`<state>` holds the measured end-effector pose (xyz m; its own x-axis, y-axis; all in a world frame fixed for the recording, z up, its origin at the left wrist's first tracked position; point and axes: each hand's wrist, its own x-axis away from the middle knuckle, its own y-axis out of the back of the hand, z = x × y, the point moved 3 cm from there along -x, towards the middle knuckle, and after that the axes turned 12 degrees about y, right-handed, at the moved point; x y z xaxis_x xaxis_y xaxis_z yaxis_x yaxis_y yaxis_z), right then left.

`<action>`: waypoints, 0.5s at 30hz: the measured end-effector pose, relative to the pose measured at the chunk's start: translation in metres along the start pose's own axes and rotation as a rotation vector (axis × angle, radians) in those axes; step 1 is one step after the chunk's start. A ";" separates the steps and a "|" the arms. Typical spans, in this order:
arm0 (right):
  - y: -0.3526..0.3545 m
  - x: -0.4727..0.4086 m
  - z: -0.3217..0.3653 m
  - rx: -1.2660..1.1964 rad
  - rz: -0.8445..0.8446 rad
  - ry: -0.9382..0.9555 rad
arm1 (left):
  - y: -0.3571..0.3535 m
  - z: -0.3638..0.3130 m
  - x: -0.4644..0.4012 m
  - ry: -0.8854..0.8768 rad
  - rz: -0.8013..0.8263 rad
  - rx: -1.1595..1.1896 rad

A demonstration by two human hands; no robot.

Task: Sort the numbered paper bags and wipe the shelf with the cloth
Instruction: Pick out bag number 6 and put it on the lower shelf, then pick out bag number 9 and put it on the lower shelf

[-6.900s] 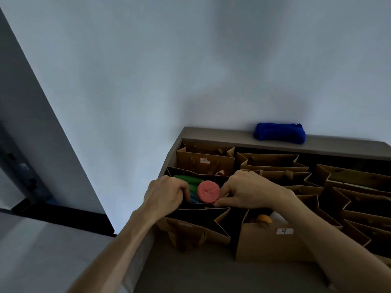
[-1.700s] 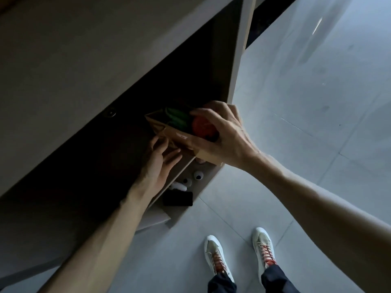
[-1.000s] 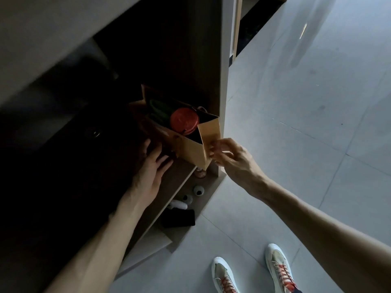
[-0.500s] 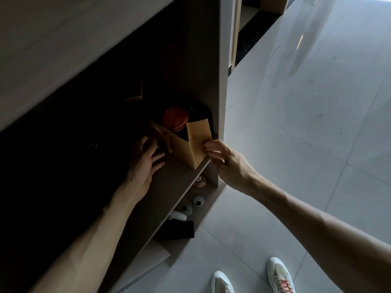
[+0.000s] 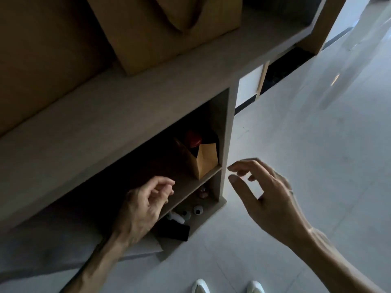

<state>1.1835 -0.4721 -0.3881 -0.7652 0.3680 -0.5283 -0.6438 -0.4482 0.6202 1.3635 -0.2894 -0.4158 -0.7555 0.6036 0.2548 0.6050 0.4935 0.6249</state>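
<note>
A small brown paper bag (image 5: 204, 161) stands upright on a dim middle shelf (image 5: 190, 188) of a grey shelving unit, pushed into the right-hand corner against the side panel (image 5: 225, 144), at about 12 o'clock from the person's hands. Its mouth is open, its near corner fold catches the light, and a round red item (image 5: 193, 138) pokes from the top; no number is readable on it from here. A second, much larger paper bag (image 5: 167, 28) with a loop handle sits on the shelf above, at 11 o'clock, partly out of frame, making two bags fully countable; a brown surface at the far left edge may be another, but that cannot be told.

Both hands are empty. The left hand (image 5: 146, 203) hovers at the shelf's front edge, fingers loosely curled and holding nothing, at 8 o'clock from the small bag. The right hand (image 5: 264, 195) floats over the pale floor (image 5: 306, 144) at 4 o'clock from the bag, fingers spread and clear of it.

On the bottom level lie several small white round objects (image 5: 197, 210) and one black flat item (image 5: 176, 231). Two white shoe tips (image 5: 200, 286) show at 6 o'clock.
</note>
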 end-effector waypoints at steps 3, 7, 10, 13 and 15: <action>0.041 -0.020 0.031 -0.032 -0.013 0.096 | 0.018 -0.046 0.037 -0.040 -0.031 0.023; 0.081 -0.059 0.063 -0.068 -0.023 0.213 | 0.039 -0.107 0.070 -0.112 -0.054 0.033; 0.107 -0.092 0.087 -0.096 -0.025 0.292 | 0.060 -0.146 0.087 -0.163 -0.066 0.018; 0.129 -0.126 0.109 -0.138 -0.050 0.364 | 0.088 -0.171 0.102 -0.194 -0.101 0.041; 0.141 -0.149 0.126 -0.173 -0.060 0.408 | 0.110 -0.184 0.114 -0.203 -0.134 0.065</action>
<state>1.2056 -0.4871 -0.1488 -0.6382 0.0616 -0.7674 -0.6496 -0.5781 0.4938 1.2975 -0.2820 -0.1823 -0.7677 0.6406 0.0153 0.5229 0.6124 0.5929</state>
